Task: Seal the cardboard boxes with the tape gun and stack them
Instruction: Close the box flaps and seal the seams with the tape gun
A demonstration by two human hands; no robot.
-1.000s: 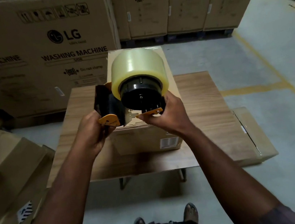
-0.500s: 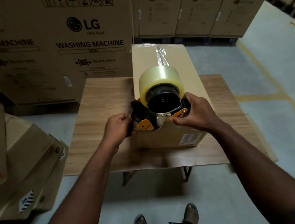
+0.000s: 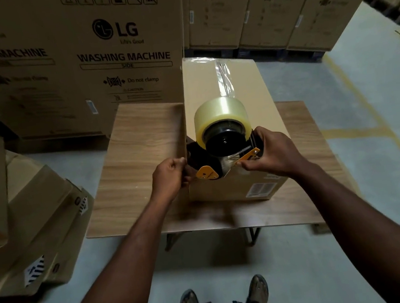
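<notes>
Left hand (image 3: 170,178) and right hand (image 3: 270,155) both grasping tape gun (image 3: 221,145), resting on taped cardboard box (image 3: 226,88), wooden table (image 3: 139,144)

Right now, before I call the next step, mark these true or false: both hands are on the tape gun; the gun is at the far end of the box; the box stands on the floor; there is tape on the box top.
1. Both hands are on the tape gun: true. The left hand and the right hand grip the tape gun from either side.
2. The gun is at the far end of the box: false. It is at the near edge of the cardboard box.
3. The box stands on the floor: false. It stands on the wooden table.
4. There is tape on the box top: true. A strip of clear tape runs along the middle of the top, beyond the roll.
</notes>
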